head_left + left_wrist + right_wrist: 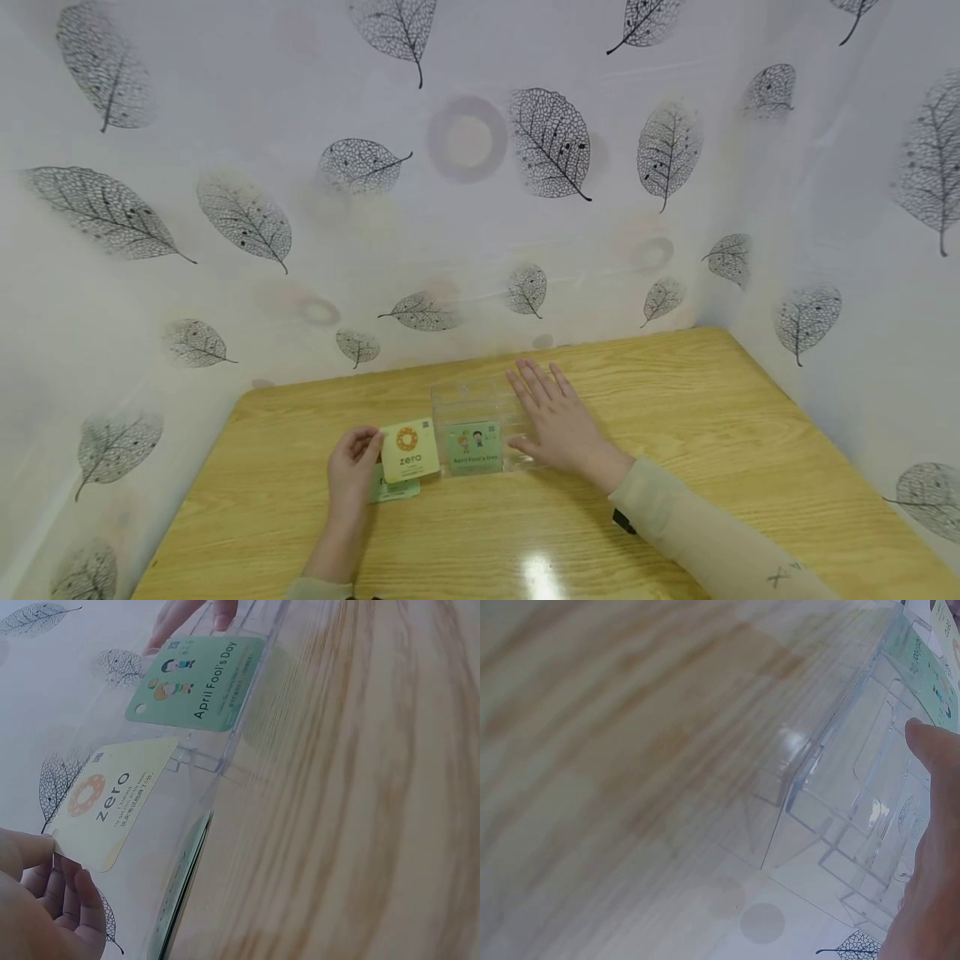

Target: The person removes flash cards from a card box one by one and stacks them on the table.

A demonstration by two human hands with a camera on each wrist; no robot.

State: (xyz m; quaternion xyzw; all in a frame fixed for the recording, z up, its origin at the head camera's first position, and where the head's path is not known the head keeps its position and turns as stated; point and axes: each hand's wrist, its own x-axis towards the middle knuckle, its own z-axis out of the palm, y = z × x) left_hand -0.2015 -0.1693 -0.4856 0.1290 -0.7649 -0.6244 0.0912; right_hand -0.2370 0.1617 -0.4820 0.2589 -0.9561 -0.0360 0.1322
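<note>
A yellow "zero" flash card (409,451) with an orange ring picture is pinched at its left edge by my left hand (352,468). Below it on the table lies a green card (397,492), partly covered from above. To the right, a green "April Fool's Day" card (474,447) sits in a clear plastic box (465,400). My right hand (558,421) rests flat over the right part of the box, fingers spread. In the right wrist view the thumb lies over the clear compartments (847,795). The left wrist view shows the green stack (184,889) edge-on.
The wood-grain table (675,433) is bordered by white sheeting (465,233) with black leaf prints at the back and sides. A dark band (624,522) shows at the right cuff.
</note>
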